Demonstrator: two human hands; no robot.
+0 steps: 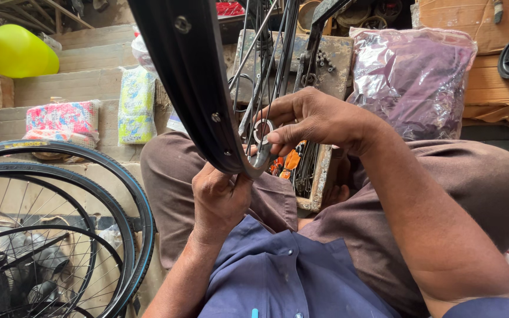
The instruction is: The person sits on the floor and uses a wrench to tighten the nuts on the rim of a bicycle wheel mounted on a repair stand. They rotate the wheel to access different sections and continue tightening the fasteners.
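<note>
A black bicycle wheel rim [198, 88] with thin metal spokes [260, 70] stands tilted above my lap. My left hand [219, 197] grips the lower edge of the rim from below. My right hand [313, 121] reaches in from the right and pinches a small round metal spoke tool [262, 132] against a spoke just inside the rim. Both hands are close together at the rim's lowest part. I sit cross-legged in brown trousers and a blue shirt.
A wooden toolbox [319, 176] with small tools lies between my legs. Several tyred bicycle wheels [60, 229] lean at the left. A purple plastic bag [413, 76], cardboard boxes [472, 23], a yellow jug [13, 50] and wooden steps [83, 82] surround me.
</note>
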